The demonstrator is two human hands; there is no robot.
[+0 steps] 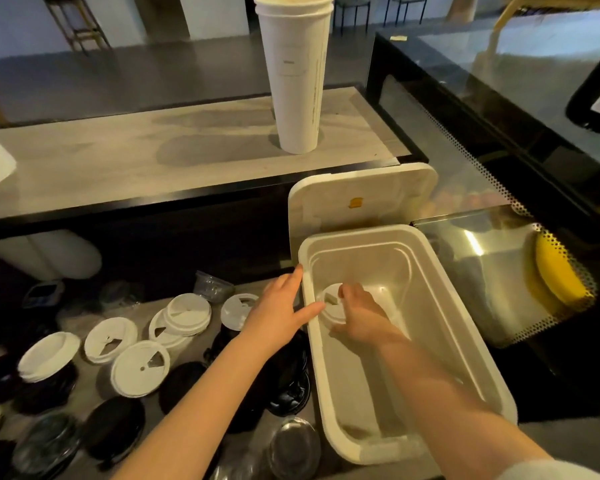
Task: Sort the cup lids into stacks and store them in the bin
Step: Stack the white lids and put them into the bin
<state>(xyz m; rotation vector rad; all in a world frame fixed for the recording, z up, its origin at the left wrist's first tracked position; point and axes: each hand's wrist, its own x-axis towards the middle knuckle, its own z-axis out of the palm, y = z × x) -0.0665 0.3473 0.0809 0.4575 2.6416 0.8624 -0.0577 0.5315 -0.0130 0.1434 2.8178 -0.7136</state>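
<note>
R grip grasping 1 white lid stack in 1 bin; L grip released on rim; 6 white lids outside.

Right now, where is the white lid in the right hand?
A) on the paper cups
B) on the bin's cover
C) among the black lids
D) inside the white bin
D: the right hand holds the white lid below the rim of the white bin.
</note>
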